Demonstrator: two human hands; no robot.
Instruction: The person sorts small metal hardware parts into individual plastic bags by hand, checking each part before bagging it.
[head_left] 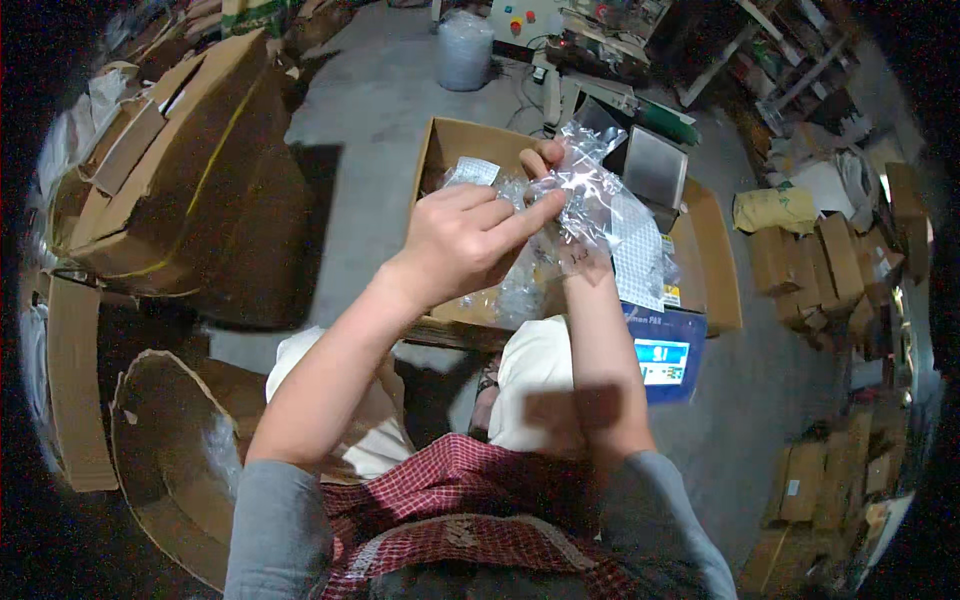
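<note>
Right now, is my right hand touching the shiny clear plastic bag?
Touching: the head view shows the clear plastic bag lying over your right hand, whose fingers curl at the bag's upper left edge.

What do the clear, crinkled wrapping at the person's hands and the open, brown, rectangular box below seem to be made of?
The clear, crinkled wrapping: probably thin, glossy plastic film; it is see-through, with sharp glints along its creases.
The open, brown, rectangular box: apparently cardboard, matt; its plain walls look dull, without bright glints.
</note>
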